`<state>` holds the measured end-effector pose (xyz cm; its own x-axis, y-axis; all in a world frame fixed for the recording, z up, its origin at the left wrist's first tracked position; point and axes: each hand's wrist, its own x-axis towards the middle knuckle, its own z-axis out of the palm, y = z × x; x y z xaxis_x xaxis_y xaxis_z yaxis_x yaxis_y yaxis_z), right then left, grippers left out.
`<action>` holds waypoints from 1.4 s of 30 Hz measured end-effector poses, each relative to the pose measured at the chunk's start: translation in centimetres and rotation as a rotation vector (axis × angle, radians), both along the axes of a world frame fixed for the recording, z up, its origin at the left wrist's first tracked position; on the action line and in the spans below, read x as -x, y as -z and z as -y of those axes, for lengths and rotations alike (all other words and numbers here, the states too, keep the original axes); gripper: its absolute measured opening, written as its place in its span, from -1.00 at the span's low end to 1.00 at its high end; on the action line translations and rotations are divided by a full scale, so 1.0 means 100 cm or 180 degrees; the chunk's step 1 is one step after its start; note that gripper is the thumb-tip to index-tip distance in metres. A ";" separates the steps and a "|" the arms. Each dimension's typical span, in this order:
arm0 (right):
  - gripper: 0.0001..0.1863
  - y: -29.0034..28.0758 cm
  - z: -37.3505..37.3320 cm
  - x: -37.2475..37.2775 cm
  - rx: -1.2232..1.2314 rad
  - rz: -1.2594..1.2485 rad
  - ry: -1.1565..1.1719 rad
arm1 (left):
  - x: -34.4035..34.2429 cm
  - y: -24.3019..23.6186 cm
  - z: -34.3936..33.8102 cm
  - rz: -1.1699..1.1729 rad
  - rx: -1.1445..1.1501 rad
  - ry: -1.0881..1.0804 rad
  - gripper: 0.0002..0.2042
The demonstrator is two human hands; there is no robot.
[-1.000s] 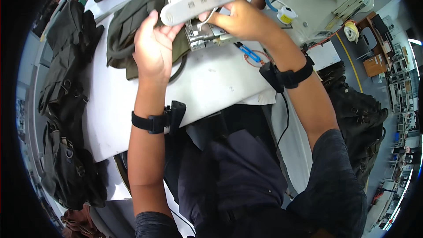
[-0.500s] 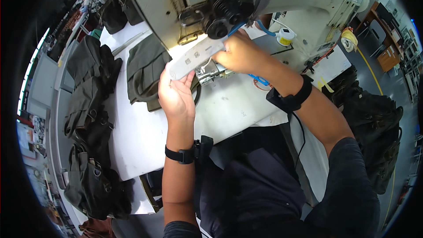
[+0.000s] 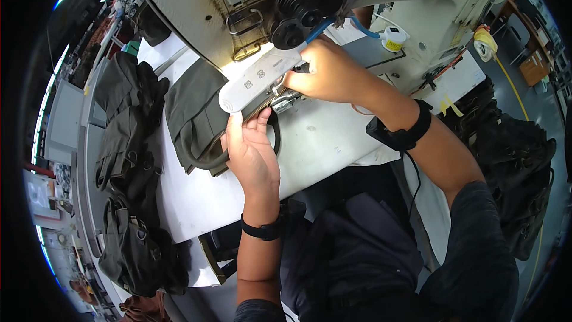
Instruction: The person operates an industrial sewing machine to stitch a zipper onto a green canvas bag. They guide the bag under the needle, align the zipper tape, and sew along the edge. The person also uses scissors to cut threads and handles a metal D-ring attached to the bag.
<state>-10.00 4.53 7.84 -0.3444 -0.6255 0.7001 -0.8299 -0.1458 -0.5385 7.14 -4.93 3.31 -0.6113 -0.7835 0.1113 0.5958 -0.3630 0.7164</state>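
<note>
My left hand (image 3: 253,152) lies flat on a dark olive fabric piece (image 3: 196,113) with a zipper edge (image 3: 262,104), pressing it to the white table (image 3: 322,137) just below the lamp bar. My right hand (image 3: 328,71) is closed around something small at the needle area of the cream sewing machine (image 3: 250,0); what it pinches is hidden. A white oblong lamp bar (image 3: 256,80) juts out from the machine over the fabric. Both wrists wear black bands.
Stacks of dark fabric pieces (image 3: 128,119) lie along the table's left side, with more (image 3: 134,250) nearer me. A thread spool (image 3: 393,39) stands behind the machine. A black bag (image 3: 518,161) sits on the floor to my right. Workshop benches show at the far right.
My head has leaned closer to the machine, so it fills more of the view. My left hand slid down from the lamp bar onto the fabric; my right hand stays at the needle.
</note>
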 end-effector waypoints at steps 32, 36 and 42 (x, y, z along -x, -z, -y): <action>-0.47 -0.019 0.000 -0.008 -0.2651 0.0098 0.1018 | 0.028 0.022 0.002 -0.0026 -0.0030 0.0449 -0.59; -0.39 -0.027 0.020 -0.013 -0.2822 0.0377 0.1019 | 0.024 0.022 0.010 -0.0044 0.0014 0.0636 -0.61; -0.44 -0.016 0.021 -0.007 -0.2332 0.0401 0.1199 | 0.023 0.009 -0.001 0.0327 0.0220 0.0433 -0.64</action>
